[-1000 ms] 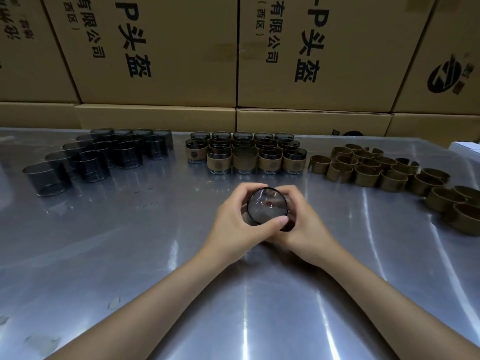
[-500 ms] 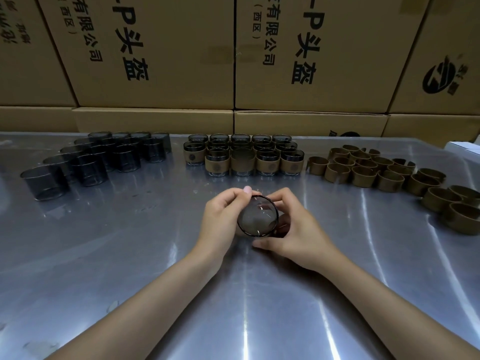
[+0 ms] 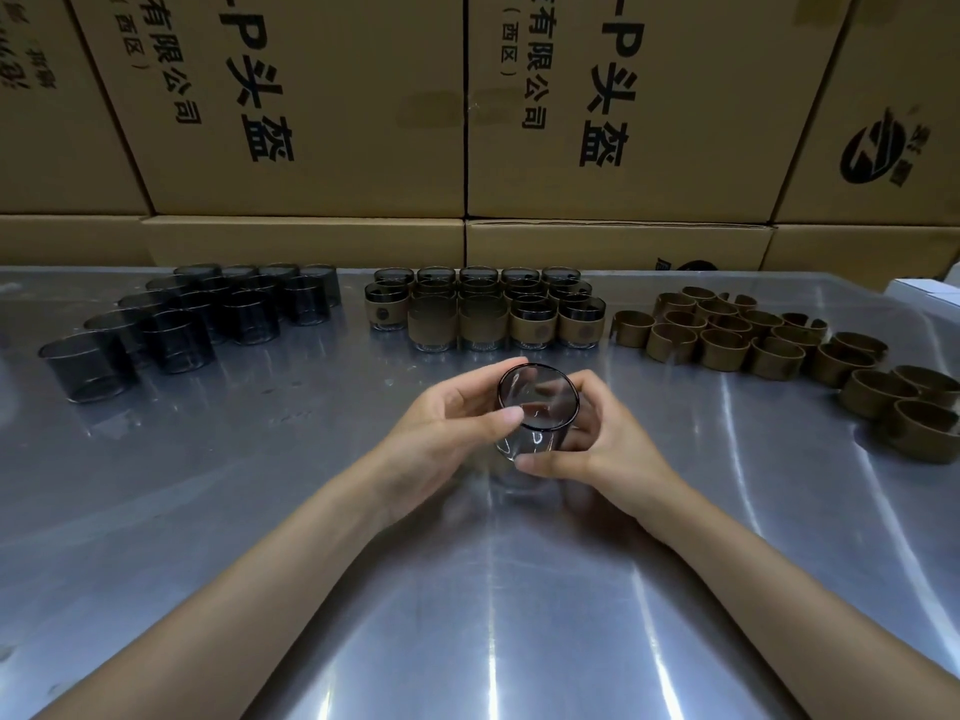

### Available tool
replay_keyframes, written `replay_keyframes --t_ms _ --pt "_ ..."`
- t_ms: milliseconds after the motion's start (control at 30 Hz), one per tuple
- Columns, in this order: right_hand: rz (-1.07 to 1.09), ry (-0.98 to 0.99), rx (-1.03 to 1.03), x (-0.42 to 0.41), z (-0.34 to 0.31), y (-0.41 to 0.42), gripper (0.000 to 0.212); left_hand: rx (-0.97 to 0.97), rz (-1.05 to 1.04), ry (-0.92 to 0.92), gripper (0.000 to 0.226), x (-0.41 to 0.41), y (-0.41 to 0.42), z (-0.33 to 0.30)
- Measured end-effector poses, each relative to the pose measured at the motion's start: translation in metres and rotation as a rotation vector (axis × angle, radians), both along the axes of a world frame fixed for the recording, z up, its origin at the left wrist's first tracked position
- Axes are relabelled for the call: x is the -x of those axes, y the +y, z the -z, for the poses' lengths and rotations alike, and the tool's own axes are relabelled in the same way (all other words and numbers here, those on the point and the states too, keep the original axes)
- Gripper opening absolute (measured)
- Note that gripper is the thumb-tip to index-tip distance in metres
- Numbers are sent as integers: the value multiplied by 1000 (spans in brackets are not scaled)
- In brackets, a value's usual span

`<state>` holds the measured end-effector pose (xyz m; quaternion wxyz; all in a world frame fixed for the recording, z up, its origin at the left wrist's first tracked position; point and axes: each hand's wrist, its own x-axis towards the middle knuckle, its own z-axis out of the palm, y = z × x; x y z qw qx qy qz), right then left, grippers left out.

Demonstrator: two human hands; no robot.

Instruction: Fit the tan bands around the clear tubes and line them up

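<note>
At the center of the frame, a person's left hand [image 3: 447, 423] and right hand [image 3: 597, 449] together hold 1 smoky clear cylindrical tube [image 3: 535, 413] just above a brushed-metal tabletop [image 3: 260, 511], its open dark-rimmed mouth tilted toward the camera. The left hand's fingers curl over the tube's far rim while its thumb presses the near side; the right hand's fingers wrap behind the tube and its thumb lies under the lower edge. Whether a band sits on this tube cannot be told, as the fingers cover its lower part. In the upper left of the frame stands a cluster of unbanded smoky clear tubes [image 3: 176, 340], about 15, though those at the back overlap too much for a firm count. At upper center, tubes already wrapped in tan paper bands [image 3: 535, 324] stand upright in tidy rows, roughly 15 in 3 rows of 5, the front row of 4 closest to the hands with a 5th set slightly back at the left. In the upper right, loose tan ring-shaped bands [image 3: 722, 348] lie scattered on the tabletop, about 20 of them, trailing toward the right edge. Behind the tabletop, stacked brown cardboard cartons [image 3: 322, 106] with black printed characters fill the top of the frame, at least 8 partly visible.
</note>
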<state>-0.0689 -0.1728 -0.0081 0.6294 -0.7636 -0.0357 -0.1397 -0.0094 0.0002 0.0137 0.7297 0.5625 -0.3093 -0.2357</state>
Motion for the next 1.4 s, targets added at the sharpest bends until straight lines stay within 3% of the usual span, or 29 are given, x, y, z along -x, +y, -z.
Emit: replay_keyframes --t_ms 167,300,467,700,767,833,933,1000,1133,1233,1400 --pt "29 -12 76 2 1 4 58 -106 -156 -217 52 6 -7 4" --pt "50 -32 264 6 -2 10 59 -213 -394 -380 51 15 -17 9" --pt "60 -49 417 10 -4 15 61 -182 -582 -337 24 22 -23 4" --pt "98 18 444 13 -9 18 64 -95 -495 -128 18 24 -23 5" --pt "122 27 360 12 -10 18 62 -29 -382 -42 22 25 -23 6" --pt "102 12 150 10 -10 16 63 -17 -302 -69 46 25 -22 10" --pt "60 46 -216 10 -16 12 52 -86 -281 -322 79 26 -20 14" --pt "46 121 -322 12 -21 12 47 -170 -327 -552 87 26 -22 17" --pt "-98 238 -428 14 -22 17 68 -148 -463 -733 84 24 -22 14" --pt "-234 268 -452 16 -24 18 68 -136 -537 -778 77 24 -18 10" --pt "-118 315 -417 14 -24 18 69 -178 -469 -738 66 35 -18 7"
